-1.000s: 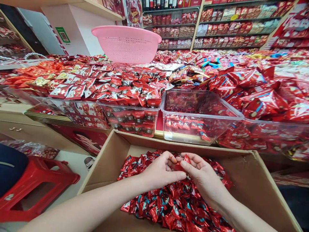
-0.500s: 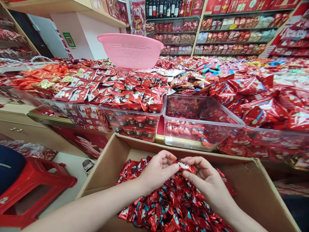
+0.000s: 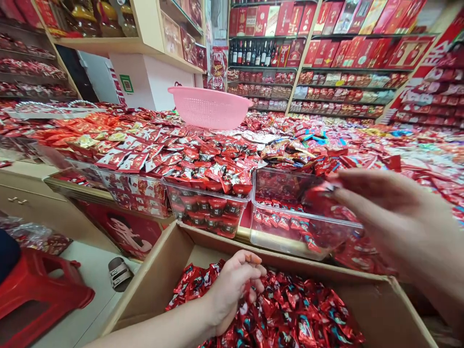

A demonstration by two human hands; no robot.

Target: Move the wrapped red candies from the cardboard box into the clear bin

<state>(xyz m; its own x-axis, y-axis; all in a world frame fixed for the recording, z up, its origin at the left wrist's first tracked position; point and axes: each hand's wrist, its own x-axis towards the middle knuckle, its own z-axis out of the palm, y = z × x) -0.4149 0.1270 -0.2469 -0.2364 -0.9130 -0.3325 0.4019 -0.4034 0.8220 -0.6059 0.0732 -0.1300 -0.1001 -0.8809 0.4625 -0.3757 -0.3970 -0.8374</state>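
My right hand (image 3: 395, 217), blurred by motion, pinches a red-wrapped candy (image 3: 322, 191) over a clear plastic bin (image 3: 275, 241). Inside that bin, small red candies (image 3: 275, 215) lie in a row along the front wall. Below, my left hand (image 3: 241, 282) hovers above a heap of shiny red and teal wrapped candies (image 3: 290, 309) in a cardboard box (image 3: 369, 295). Its fingers are loosely curled and a little apart, and I see nothing held between them.
A clear bin of red and black packets (image 3: 206, 212) adjoins on the left. Behind it, a pink strainer basket (image 3: 212, 108) rests on piled sweets. A red stool (image 3: 47, 285) and a sandal (image 3: 119, 274) are on the floor at left. Stocked shelves (image 3: 268, 70) line the back.
My hands have parted. The right one moved up and right with a candy, from over the box to over the clear bin; the left stayed above the heap. The view has tilted up.
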